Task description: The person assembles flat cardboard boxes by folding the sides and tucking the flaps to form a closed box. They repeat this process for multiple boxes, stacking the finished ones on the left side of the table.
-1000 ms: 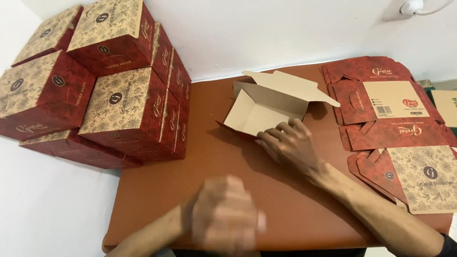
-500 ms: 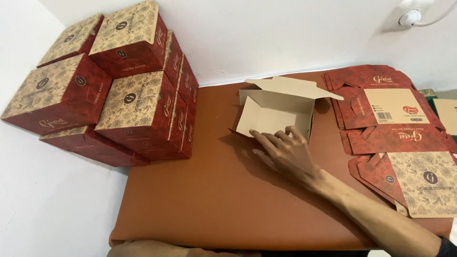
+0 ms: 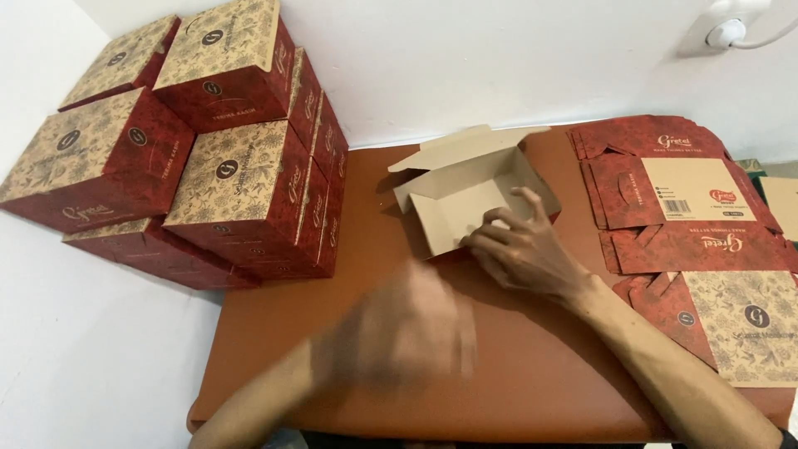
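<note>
Left hand (image 3: 407, 333) has risen blurred, grip unclear; right hand (image 3: 519, 249), fingers spread, presses open box (image 3: 465, 195).

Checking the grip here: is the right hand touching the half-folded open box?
Touching. In the head view, the right hand lays its fingers on the inner panel and front edge of the open box, with no gap visible.

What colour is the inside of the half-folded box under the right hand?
Plain brown kraft cardboard inside the half-folded box, unprinted; only the head view shows it, by the right hand.
</note>
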